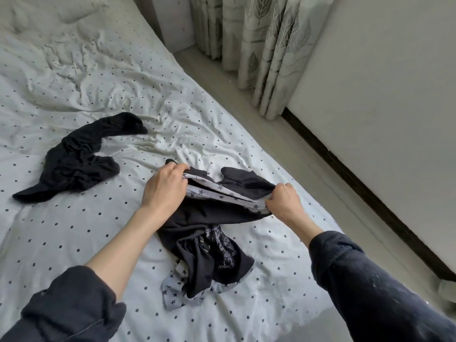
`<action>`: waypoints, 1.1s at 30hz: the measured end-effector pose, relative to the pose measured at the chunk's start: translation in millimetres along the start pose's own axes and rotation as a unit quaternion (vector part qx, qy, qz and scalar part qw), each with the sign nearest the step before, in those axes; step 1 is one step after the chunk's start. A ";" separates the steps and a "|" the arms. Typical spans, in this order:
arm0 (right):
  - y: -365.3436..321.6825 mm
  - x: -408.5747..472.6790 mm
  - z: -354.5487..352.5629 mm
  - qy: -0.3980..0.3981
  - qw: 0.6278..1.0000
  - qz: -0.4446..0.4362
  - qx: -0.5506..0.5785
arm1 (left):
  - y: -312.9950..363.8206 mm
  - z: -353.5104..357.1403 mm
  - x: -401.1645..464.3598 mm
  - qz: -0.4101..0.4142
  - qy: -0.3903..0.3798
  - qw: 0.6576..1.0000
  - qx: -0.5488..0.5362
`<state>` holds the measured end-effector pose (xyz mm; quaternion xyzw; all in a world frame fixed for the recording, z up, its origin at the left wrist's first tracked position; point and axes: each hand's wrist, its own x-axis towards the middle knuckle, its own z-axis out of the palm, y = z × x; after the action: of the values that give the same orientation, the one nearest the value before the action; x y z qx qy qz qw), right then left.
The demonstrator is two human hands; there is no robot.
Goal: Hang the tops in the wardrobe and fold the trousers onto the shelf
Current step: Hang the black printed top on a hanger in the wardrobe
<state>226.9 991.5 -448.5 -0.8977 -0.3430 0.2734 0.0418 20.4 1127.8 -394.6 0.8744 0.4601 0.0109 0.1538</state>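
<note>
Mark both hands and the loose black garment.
left hand (164,187), head view, back of hand.
right hand (283,199), head view, knuckles.
black garment (79,161), head view, bunched middle.

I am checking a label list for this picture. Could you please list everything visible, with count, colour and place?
star-trimmed garment: one, dark with pale star-print band, near bed edge, held at its band by both hands
black garment: one, black, crumpled on bed, left of the hands
bed sheet: one, white with dark dots, wrinkled, covering the bed
curtain: one, beige with leaf print, hanging upper right
floor: pale, right of the bed
left hand: grips the band's left end
right hand: pinches the band's right end
</note>
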 end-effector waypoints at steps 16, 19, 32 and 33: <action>162.6 -250.7 -177.9 0.297 0.921 0.206 0.145 | 201.7 -111.1 -70.3 0.208 0.012 0.954 -0.216; 202.7 -325.3 -183.7 0.322 0.892 0.267 0.171 | 255.1 -117.0 -109.2 0.238 -0.053 0.934 -0.260; 321.3 -584.8 -178.2 0.430 0.809 0.353 0.190 | 434.1 -101.4 -281.8 0.464 -0.335 0.806 -0.150; 327.3 -600.5 -175.0 0.445 0.794 0.363 0.198 | 443.2 -97.2 -296.9 0.493 -0.339 0.795 -0.100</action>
<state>142.5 378.5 -108.8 -0.9510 0.1266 -0.0990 0.2642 188.8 678.5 -142.0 0.9102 -0.1185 -0.1659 0.3604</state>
